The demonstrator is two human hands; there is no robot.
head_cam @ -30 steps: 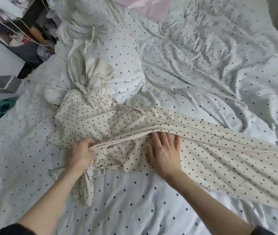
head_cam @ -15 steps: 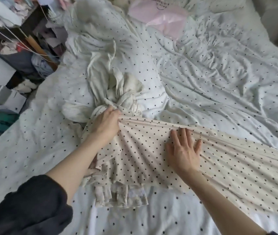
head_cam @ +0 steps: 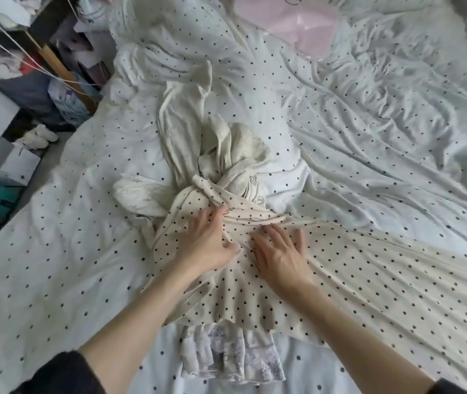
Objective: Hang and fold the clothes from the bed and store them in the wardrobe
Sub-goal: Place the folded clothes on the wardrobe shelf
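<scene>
A cream garment with black dots (head_cam: 369,280) lies spread across the bed, running off to the right. My left hand (head_cam: 208,240) rests on its bunched upper end, fingers curled into the fabric folds. Just to the right, my right hand (head_cam: 282,255) presses flat on the cloth with fingers spread. A frilly patterned hem (head_cam: 232,354) sticks out below the garment. Beyond my hands a plain cream garment (head_cam: 226,155) lies twisted and tangled with the dotted one.
The bed (head_cam: 383,123) wears a rumpled white sheet with black dots. A pink item (head_cam: 292,21) lies at the far end. Cluttered dark shelves (head_cam: 36,61) and boxes (head_cam: 2,160) stand on the floor to the left of the bed.
My left hand carried the garment's near edge up and over, folding it away from me, and now lies close beside the right hand. The view shifted forward.
</scene>
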